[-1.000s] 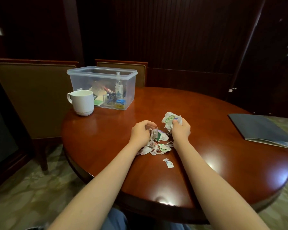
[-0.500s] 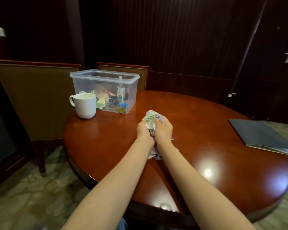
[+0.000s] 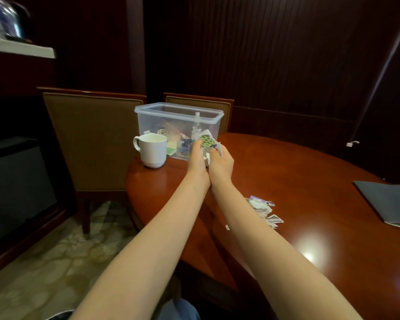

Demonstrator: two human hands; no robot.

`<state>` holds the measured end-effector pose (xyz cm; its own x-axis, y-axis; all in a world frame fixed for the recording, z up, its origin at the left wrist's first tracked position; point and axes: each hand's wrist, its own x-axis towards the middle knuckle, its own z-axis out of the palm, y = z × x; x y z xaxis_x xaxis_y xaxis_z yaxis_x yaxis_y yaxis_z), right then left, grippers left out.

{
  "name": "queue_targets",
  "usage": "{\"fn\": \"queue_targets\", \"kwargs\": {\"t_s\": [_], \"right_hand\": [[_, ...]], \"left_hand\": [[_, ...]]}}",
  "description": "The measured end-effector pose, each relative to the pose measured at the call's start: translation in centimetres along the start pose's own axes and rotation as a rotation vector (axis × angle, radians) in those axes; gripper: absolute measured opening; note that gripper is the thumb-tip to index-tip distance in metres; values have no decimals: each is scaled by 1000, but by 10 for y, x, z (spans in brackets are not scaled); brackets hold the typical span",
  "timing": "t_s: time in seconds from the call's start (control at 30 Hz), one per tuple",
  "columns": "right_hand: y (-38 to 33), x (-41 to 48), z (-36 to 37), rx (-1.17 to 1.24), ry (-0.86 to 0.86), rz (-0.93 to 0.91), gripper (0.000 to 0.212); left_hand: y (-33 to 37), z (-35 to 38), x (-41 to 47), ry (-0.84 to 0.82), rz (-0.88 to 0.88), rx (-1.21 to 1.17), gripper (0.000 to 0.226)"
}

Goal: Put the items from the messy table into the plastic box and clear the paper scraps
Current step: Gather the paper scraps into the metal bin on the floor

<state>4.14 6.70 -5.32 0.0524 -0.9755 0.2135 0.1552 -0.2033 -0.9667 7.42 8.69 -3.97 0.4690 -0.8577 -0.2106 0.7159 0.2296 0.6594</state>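
The left hand [image 3: 196,157] and right hand [image 3: 221,163] together clutch a crumpled wad of paper scraps [image 3: 207,140] just in front of the plastic box [image 3: 151,125]. The wad pokes upward toward the box, with no clear long axis. Loose scraps [image 3: 263,211] lie flat on the table [image 3: 310,176], well short of the box.

12 o'clock: dark ribbed wall [image 3: 275,54] | 10 o'clock: tan chair [image 3: 95,139] | 8 o'clock: pale patterned floor [image 3: 56,262] | 4 o'clock: light glare on glossy counter [image 3: 298,172]
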Motion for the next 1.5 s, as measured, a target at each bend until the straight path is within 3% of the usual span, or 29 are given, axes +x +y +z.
{"fn": "queue_targets", "kwargs": {"t_s": [0.1,0.17,0.23,0.33,0.67,1.1,1.5], "right_hand": [[0,-9,33,44,-62,26,26],[4,-17,56,48,-102,36,24],[11,-27,82,32,-146,61,24],[23,-47,120,49,-226,125,26],[65,-135,217,86,-445,313,26],[154,-227,256,19,-555,549,26],[246,-262,263,-258,-533,698,28]], "left_hand": [[29,-28,23,92,12,-4,33],[43,-43,22,128,86,-48,19],[58,-60,15,117,153,-46,36],[79,-93,11,127,155,-35,22],[137,-217,-11,342,201,-96,24],[119,-362,-20,603,180,-260,24],[73,-439,-12,843,-16,-242,32]]}}
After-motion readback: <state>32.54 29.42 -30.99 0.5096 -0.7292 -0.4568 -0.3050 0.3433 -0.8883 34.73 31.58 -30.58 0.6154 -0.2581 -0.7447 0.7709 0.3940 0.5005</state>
